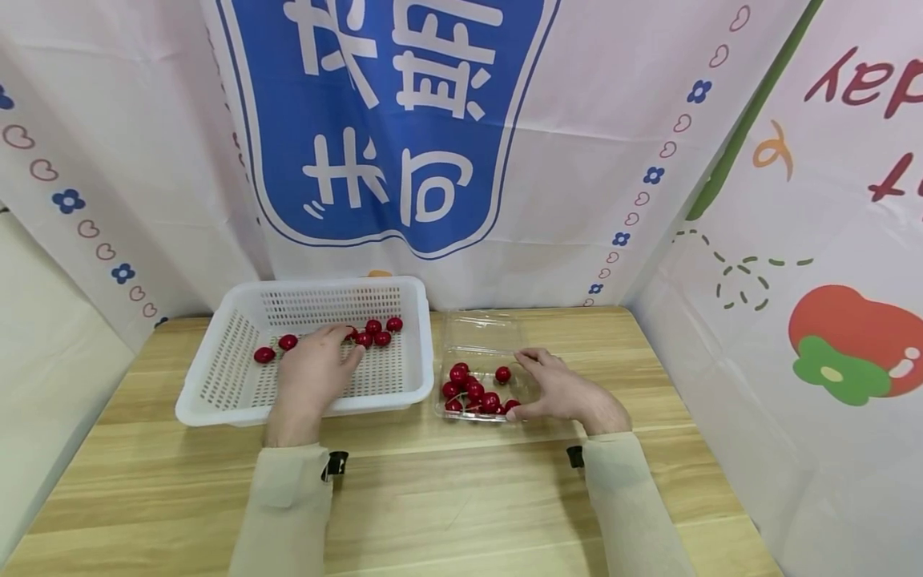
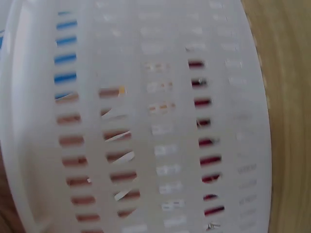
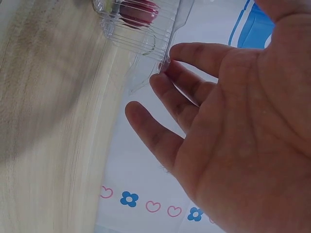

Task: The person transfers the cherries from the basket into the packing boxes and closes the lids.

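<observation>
My left hand (image 1: 313, 369) reaches into a white perforated plastic basket (image 1: 195, 401), its thumb and fingertips spread beside a group of red cherries (image 1: 383, 338). Two more cherries (image 1: 265, 354) lie left of that hand. The left wrist view looks at the slotted basket wall (image 2: 160, 131), with dark red showing through some slots. At the right side of a clear plastic clamshell box (image 1: 479, 328), my right hand (image 1: 566, 393) has its thumb near the front rim and fingers at the back. Several cherries (image 1: 473, 390) sit inside, mostly toward the left and front. The right wrist view shows relaxed fingers (image 3: 194, 56) at the box edge.
Basket and box stand side by side near the back of a wooden table (image 1: 447, 505). The box's lid lies folded back toward a printed curtain (image 1: 461, 276) behind. Another printed sheet (image 1: 721, 385) hangs along the right side.
</observation>
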### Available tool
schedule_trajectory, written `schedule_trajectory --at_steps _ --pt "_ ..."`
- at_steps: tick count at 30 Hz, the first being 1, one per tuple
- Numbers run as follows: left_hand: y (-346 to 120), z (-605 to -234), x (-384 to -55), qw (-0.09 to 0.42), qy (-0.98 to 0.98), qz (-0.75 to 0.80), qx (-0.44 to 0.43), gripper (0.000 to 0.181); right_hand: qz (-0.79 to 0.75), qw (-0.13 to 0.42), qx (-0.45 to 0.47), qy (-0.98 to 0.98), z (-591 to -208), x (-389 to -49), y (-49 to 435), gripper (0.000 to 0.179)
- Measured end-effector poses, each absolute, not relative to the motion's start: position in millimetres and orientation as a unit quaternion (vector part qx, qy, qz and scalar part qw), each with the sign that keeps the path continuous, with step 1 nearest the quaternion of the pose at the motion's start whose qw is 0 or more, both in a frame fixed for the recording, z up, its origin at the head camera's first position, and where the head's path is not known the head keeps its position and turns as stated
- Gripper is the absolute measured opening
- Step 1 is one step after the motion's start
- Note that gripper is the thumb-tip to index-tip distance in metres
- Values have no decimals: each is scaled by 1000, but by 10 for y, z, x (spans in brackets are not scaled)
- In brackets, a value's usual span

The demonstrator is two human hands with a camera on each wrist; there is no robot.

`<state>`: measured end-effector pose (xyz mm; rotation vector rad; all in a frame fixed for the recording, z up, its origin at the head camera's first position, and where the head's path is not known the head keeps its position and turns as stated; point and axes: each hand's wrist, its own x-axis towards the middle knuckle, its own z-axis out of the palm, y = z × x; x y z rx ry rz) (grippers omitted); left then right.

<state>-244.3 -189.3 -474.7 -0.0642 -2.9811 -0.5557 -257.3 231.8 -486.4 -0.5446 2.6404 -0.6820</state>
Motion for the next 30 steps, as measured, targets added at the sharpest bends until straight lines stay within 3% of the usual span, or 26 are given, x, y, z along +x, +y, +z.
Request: schedule_trajectory --at_steps 13,23,30 --pt "-2069 -4777 -2484 -65 -980 -190 -8 72 -245 185 -190 932 -4872 -2581 2312 124" --pt "-2107 -4806 -2535 -91 -981 -173 -16 69 -248 185 -195 931 -4880 -2585 2322 123" --pt "-2131 -4809 -2539 -83 -982 -163 -35 49 -249 186 -195 930 -4878 -2581 2318 123"
